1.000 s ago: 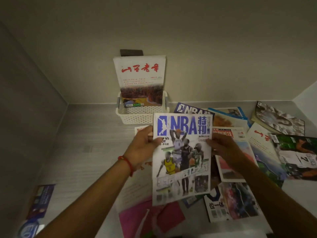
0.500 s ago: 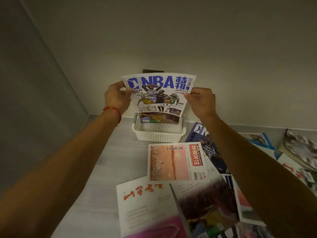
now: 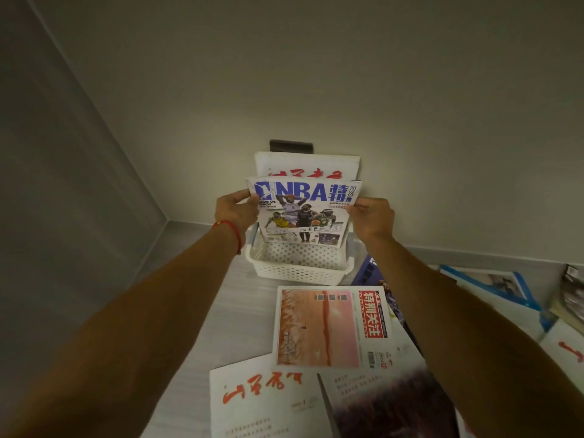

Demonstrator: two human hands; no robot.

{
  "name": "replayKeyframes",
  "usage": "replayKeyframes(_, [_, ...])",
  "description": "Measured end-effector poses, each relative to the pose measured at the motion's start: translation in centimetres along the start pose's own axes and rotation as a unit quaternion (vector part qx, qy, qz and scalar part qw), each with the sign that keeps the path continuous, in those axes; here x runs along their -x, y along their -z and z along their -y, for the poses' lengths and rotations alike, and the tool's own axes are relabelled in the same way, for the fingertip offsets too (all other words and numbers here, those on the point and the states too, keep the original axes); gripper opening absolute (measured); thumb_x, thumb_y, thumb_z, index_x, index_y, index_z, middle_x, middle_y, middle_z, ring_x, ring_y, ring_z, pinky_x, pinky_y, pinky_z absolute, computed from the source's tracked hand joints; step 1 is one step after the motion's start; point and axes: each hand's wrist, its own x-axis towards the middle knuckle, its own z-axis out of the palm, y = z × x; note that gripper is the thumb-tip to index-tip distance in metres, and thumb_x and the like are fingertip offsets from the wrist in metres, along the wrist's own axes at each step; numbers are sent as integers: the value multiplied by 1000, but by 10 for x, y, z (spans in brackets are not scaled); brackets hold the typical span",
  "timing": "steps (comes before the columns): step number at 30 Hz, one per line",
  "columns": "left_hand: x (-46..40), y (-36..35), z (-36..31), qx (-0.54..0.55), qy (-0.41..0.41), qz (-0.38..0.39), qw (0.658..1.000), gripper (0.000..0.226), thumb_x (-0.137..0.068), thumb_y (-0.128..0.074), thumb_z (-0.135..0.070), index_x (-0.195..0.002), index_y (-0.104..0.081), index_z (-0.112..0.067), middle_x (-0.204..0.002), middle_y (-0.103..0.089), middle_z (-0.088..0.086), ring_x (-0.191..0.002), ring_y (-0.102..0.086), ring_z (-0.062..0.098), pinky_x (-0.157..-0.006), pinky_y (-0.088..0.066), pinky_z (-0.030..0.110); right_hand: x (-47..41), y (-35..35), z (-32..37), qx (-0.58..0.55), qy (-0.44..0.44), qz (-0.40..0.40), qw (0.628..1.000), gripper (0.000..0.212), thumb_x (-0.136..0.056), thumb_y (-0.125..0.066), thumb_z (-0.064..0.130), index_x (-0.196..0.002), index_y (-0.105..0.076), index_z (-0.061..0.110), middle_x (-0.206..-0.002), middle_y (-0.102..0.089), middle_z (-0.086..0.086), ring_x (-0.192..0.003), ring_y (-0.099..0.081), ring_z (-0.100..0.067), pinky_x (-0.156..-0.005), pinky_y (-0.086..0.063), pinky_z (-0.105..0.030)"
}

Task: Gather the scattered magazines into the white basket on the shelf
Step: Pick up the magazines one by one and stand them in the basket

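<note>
I hold an NBA magazine point(image 3: 303, 213) upright by both side edges, my left hand point(image 3: 235, 211) on its left and my right hand point(image 3: 373, 218) on its right. Its lower edge sits inside the white perforated basket point(image 3: 300, 271) against the back wall. Behind it in the basket stands a white magazine with red characters point(image 3: 306, 167). More magazines lie flat on the shelf: a pink-and-red one point(image 3: 331, 327) just in front of the basket, and a white one with red script point(image 3: 265, 403) nearer to me.
A dark blue magazine point(image 3: 373, 273) lies right of the basket, with several more magazines point(image 3: 493, 289) spread toward the right edge. The shelf's grey side wall point(image 3: 79, 200) closes the left. A dark plate point(image 3: 290, 146) is on the back wall.
Both hands carried the NBA magazine from over the pile up to the basket and lowered it in front of the white magazine. My view tilted down and closer.
</note>
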Motion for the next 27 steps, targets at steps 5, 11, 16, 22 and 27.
replayKeyframes(5, [-4,-9,3,-22,-16,25,999,52,-87,-71,-6,-136,-56,-16,-122,-71,10,-106,-69,27,-98,-55,47,-4,-4,4,-36,-46,45,997,19,-91,-62,7,-105,-74,11,-108,-75,-10,-85,-68,-19,-74,-54,-26])
replayKeyframes(11, [-2,-12,8,-15,8,104,994,68,-85,-56,11,-147,-43,-15,-149,-50,8,-128,-53,31,-106,-47,46,7,-4,12,-99,-77,189,974,65,-92,-59,0,-145,-30,23,-132,-58,4,-115,-55,-16,-78,-53,-26])
replayKeyframes(16, [20,6,22,-84,-16,85,993,66,-88,-59,8,-146,-43,-17,-153,-39,15,-133,-50,34,-109,-46,52,42,-2,11,0,-28,157,987,62,-91,-59,2,-145,-35,18,-143,-48,-5,-128,-50,-22,-95,-49,-28])
replayKeyframes(22, [115,73,119,-284,-86,40,954,32,-83,-59,1,-105,-67,-21,-114,-68,6,-100,-66,24,-89,-56,34,164,10,-12,43,12,294,955,19,-91,-62,5,-91,-71,21,-87,-71,5,-72,-68,-3,-67,-58,-25])
replayKeyframes(27, [199,142,219,-426,12,42,904,43,-81,-66,-9,-123,-60,-11,-118,-58,19,-110,-54,35,-91,-47,33,268,-1,-47,258,-84,482,833,21,-91,-58,27,-100,-67,11,-105,-67,-3,-91,-66,-16,-72,-54,-25])
